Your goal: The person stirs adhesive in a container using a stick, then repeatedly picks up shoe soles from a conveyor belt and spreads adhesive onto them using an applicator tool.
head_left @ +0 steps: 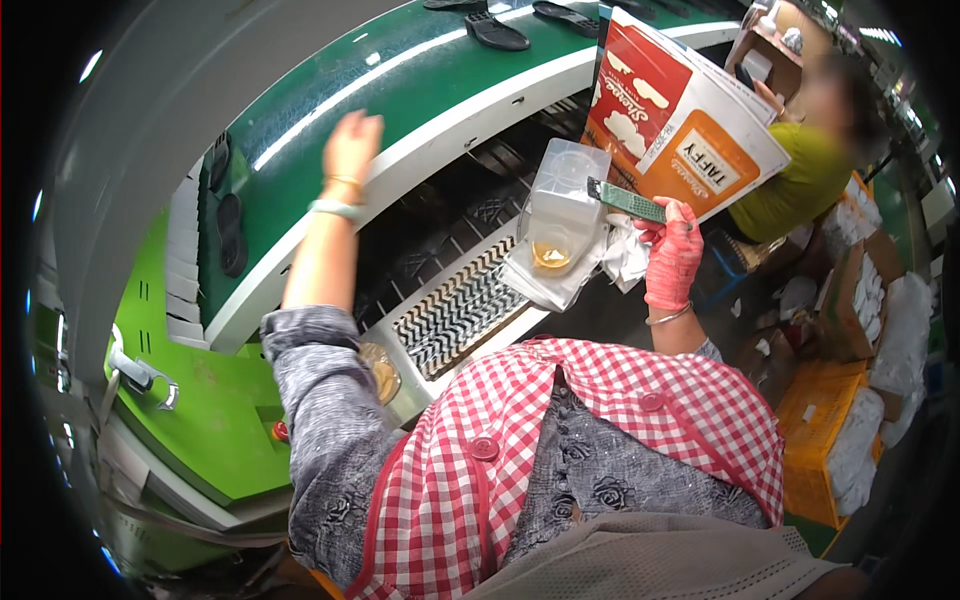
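My left hand [352, 150], bare, reaches out over the green conveyor belt [300, 110] near its white edge. Its fingers are bunched and slightly blurred, and I see nothing in them. A pink-red glove covers my right hand [672, 262], which is closed on the end of a flat green brush [632, 202] with a dark tip. That tip is beside a clear plastic container [568, 195] with yellowish liquid at its bottom. Nearer to me, rows of black-and-white zigzag strips [455, 312] lie on a pale tray.
Black shoe soles [497, 32] lie on the belt. Beyond my right hand stand red and orange printed boards [680, 120]. A person in an olive top [800, 180] sits at the right, near an orange crate [822, 440]. A bright green worktop [190, 420] is at the left.
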Available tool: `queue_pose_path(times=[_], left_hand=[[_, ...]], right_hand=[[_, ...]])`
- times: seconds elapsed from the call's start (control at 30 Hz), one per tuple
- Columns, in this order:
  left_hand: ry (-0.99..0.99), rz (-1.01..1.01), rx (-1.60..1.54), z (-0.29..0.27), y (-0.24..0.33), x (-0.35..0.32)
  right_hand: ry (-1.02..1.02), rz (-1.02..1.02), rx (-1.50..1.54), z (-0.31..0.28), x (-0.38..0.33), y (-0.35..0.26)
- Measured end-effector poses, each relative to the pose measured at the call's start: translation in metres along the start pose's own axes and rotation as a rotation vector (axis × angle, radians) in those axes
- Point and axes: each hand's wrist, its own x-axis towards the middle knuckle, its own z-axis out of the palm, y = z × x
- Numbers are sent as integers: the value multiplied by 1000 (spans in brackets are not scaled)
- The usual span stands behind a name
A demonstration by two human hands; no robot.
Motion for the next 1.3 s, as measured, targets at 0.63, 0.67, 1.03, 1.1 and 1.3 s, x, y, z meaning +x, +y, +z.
queue_pose_path(times=[0.63, 0.67, 1.03, 1.1, 1.3], left_hand=[[-200, -319, -1033, -119, -15, -109], [-255, -285, -1100, -109, 8, -131], [-320, -820, -1737, -10, 80, -283], [-414, -765, -1873, -1, 80, -288], [-439, -835, -1885, 18, 58, -301]], right_hand=[[-259, 255, -346, -63, 22, 107], [-267, 266, -358, -67, 23, 115], [-406, 230, -647, -72, 29, 147], [-405, 221, -626, -72, 35, 147], [-453, 221, -643, -70, 46, 144]])
